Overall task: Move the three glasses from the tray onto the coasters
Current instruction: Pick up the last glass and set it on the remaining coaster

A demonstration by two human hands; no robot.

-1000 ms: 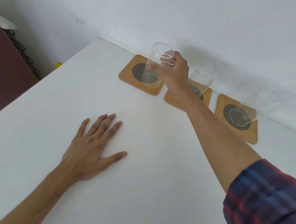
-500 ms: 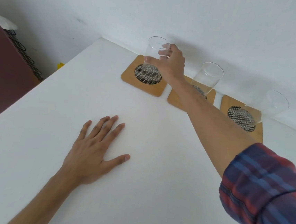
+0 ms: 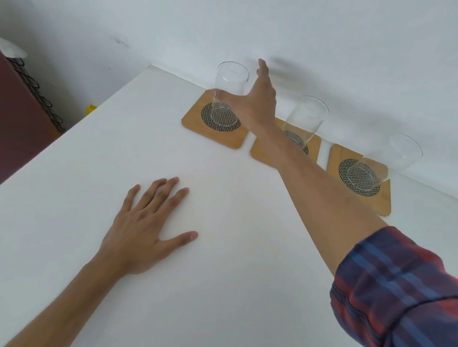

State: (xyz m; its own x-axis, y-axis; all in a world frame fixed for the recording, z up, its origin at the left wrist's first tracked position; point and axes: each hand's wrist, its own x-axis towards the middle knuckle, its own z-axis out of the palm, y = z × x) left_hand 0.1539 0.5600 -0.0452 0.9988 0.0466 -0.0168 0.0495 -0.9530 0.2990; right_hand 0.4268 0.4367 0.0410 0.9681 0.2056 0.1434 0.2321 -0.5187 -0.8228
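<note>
Three clear glasses stand upright on three wooden coasters along the back of the white table. The left glass (image 3: 229, 89) rests on the left coaster (image 3: 194, 118). My right hand (image 3: 257, 103) is beside it with fingers spread, thumb passing in front of its lower part, no longer gripping. The middle glass (image 3: 307, 116) stands on the middle coaster (image 3: 263, 154), partly behind my forearm. The right glass (image 3: 388, 160) sits on the right coaster (image 3: 382, 199). My left hand (image 3: 144, 226) lies flat on the table, fingers apart. No tray is in view.
The white table (image 3: 210, 297) meets a white wall just behind the coasters. Its left edge drops beside a dark red panel (image 3: 1, 112) with a black wire rack (image 3: 34, 90). A small yellow object (image 3: 91, 108) lies below the table's far left corner.
My right hand set the left glass down onto the left coaster and opened its fingers off it. My left hand stayed flat on the table.
</note>
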